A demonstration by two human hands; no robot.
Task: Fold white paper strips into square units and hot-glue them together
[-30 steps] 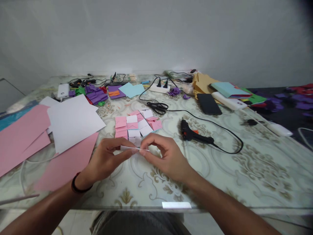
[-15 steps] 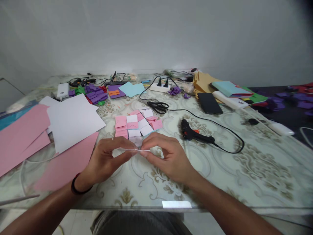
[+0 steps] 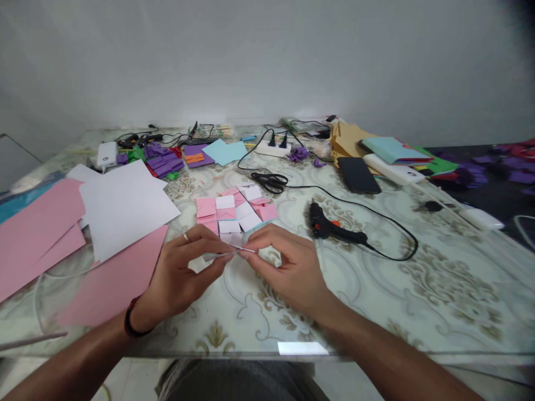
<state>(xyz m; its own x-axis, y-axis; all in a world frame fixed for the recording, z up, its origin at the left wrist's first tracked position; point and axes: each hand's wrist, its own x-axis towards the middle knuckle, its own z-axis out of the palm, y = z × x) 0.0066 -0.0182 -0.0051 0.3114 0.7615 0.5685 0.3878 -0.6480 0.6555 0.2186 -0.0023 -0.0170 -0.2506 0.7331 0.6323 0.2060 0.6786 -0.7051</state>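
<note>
Between my two hands is a small white piece of paper [image 3: 217, 255], seen nearly edge-on and bent near its middle. My left hand [image 3: 184, 273] pinches its left part between thumb and fingers. On the other side, my right hand [image 3: 288, 267] pinches the right part with thumb and forefinger. Just beyond my fingertips lie several folded pink and white paper pieces [image 3: 226, 207] in a loose cluster on the patterned table [image 3: 355, 312]. My fingers hide part of the held paper and the cluster's near edge.
White sheets [image 3: 129, 209] and pink sheets [image 3: 37, 234] lie at left. A black glue gun [image 3: 338, 230] with its cord rests at right, near black scissors [image 3: 270, 182]. A power strip [image 3: 273, 148], purple strips [image 3: 164, 162] and a dark phone [image 3: 359, 175] lie farther back.
The paper was almost flat between my fingers and now bends at the middle, its right part tilted. Both hands have shifted only slightly.
</note>
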